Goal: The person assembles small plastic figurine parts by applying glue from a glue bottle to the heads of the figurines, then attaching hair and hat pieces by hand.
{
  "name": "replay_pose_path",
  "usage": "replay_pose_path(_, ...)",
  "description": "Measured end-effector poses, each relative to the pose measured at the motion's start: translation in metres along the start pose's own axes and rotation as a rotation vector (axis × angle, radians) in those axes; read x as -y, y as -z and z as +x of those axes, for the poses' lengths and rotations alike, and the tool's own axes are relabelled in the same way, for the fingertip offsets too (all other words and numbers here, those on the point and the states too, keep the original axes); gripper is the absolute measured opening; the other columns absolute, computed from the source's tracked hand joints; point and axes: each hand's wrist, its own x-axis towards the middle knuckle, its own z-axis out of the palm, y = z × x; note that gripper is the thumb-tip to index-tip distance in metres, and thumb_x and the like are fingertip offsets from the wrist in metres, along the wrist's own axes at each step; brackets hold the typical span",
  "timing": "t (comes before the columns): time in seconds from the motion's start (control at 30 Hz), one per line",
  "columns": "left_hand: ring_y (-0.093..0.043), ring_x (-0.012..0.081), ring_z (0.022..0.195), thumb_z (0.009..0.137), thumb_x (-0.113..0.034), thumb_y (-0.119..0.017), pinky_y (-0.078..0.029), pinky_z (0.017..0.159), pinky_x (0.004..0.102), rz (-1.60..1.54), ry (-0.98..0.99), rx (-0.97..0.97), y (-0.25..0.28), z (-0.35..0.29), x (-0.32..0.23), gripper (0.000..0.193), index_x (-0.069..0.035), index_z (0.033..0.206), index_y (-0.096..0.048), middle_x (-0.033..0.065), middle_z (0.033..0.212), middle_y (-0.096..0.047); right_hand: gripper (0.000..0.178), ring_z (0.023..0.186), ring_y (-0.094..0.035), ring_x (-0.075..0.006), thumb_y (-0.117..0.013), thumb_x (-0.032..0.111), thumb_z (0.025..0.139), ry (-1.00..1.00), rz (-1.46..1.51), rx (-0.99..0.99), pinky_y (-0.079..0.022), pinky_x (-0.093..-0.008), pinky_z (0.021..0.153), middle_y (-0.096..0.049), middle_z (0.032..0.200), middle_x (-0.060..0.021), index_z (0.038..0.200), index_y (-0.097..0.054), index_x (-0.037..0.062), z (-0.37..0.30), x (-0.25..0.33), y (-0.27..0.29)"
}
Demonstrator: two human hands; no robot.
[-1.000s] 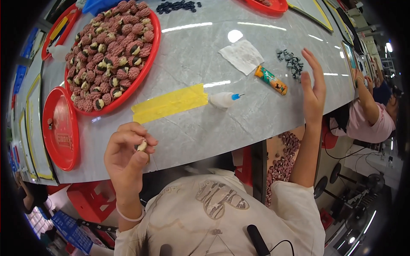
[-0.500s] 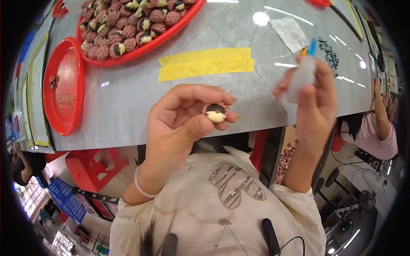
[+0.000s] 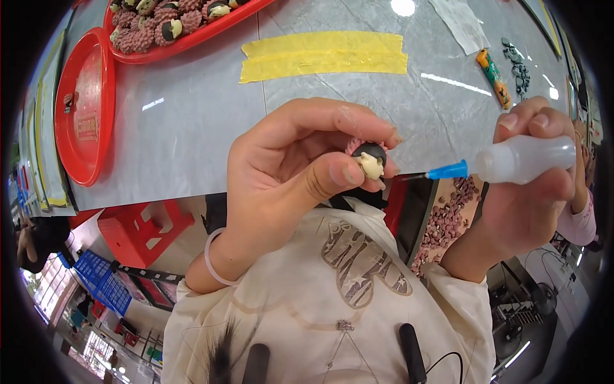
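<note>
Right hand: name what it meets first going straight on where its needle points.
Led by the bottle's needle, the right hand would probably meet the left hand or the pink, black and cream piece it pinches; depth leaves which comes first unclear.

Small trinket [image 3: 371, 163] – pink ridged body, dark and cream front, cream part lowest, sides partly covered. Held up, front facing the camera, on the near side of the yellow tape [image 3: 323, 57]. Squeeze bottle [image 3: 521, 160], whitish, see-through, blue nozzle [image 3: 449, 169], thin needle [image 3: 414, 176] – held sideways, nearer than the tape, past its right end, needle pointing left.
</note>
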Motion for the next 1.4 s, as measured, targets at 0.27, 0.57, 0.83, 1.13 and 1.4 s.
replay_pose_path(0.27, -0.052, 0.0140, 0.065, 0.073, -0.033, -0.057, -0.044, 0.052, 0.0197, 0.028, -0.016, -0.002, -0.001, -0.002, 0.003, 0.039, 0.000, 0.091, -0.047, 0.0137, 0.084, -0.051, 0.047, 0.082, -0.042, -0.0169, -0.049, 0.036, 0.077, 0.025, -0.201, -0.030, -0.035, -0.0238, 0.069, -0.045, 0.088, -0.0150, 0.099, -0.043, -0.0049, 0.000, 0.009, -0.010)
replay_pose_path(0.57, -0.051, 0.0134, 0.063, 0.073, -0.033, -0.056, -0.041, 0.050, 0.0196, 0.010, 0.012, 0.019, -0.001, -0.002, 0.005, 0.038, 0.000, 0.089, -0.047, 0.0131, 0.083, -0.051, 0.051, 0.068, -0.035, -0.0133, -0.048, 0.034, 0.078, 0.368, -0.331, 0.282, -0.028, -0.0256, 0.054, -0.051, 0.094, -0.0204, 0.102, -0.043, -0.0096, 0.006, 0.018, -0.005)
replay_pose_path(0.83, -0.055, 0.0161, 0.064, 0.073, -0.033, -0.055, -0.044, 0.050, 0.0197, -0.003, -0.006, 0.004, -0.003, -0.003, 0.003, 0.037, -0.001, 0.087, -0.047, 0.0128, 0.082, -0.050, 0.048, 0.080, -0.039, -0.0211, -0.052, 0.026, 0.076, 0.262, 0.052, -0.269, -0.033, -0.0248, 0.061, -0.038, 0.096, -0.0139, 0.103, -0.035, -0.0099, -0.020, -0.004, -0.003)
replay_pose_path(1.13, -0.055, 0.0166, 0.065, 0.074, -0.033, -0.056, -0.045, 0.050, 0.0194, -0.016, 0.003, 0.061, -0.006, 0.003, 0.007, 0.036, -0.001, 0.088, -0.045, 0.0131, 0.085, -0.049, 0.030, 0.084, -0.051, -0.0259, -0.053, -0.005, 0.068, -0.027, -0.080, -0.499, -0.039, -0.0309, 0.078, -0.050, 0.095, -0.0216, 0.094, -0.038, -0.0018, -0.004, -0.031, -0.004)
replay_pose_path(1.4, -0.054, 0.0189, 0.071, 0.075, -0.022, -0.057, -0.046, 0.058, 0.0252, 0.073, 0.017, -0.036, -0.007, -0.001, 0.000, 0.029, 0.002, 0.087, -0.047, 0.0136, 0.084, -0.049, 0.027, 0.077, -0.050, -0.0136, -0.055, -0.008, 0.064, 0.030, -0.617, -0.203, -0.042, -0.0258, 0.072, -0.053, 0.085, -0.0069, 0.089, -0.051, 0.0002, 0.010, -0.048, 0.016)
